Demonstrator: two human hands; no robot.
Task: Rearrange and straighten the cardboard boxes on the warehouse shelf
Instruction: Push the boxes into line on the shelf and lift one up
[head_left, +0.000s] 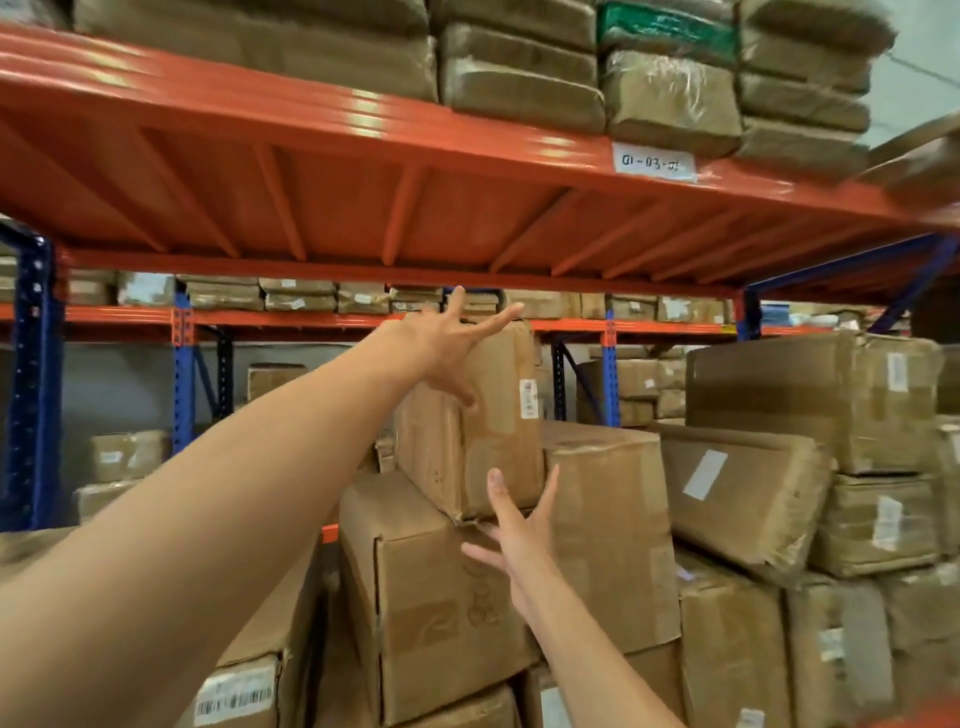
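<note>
Nearest you, your right hand has its fingers spread, reaching up at the bottom front corner of the tilted box; whether the fingertips touch the cardboard, you cannot tell; your left hand, farther out, is also splayed, its palm at the box's upper left side and its fingers over the top edge; the box stands between your two hands, its long axis running up and down and leaning right at the top, a barcode label on its right face; it rests on the lower box and against the neighbouring box; beyond, the orange shelf spans overhead.
</note>
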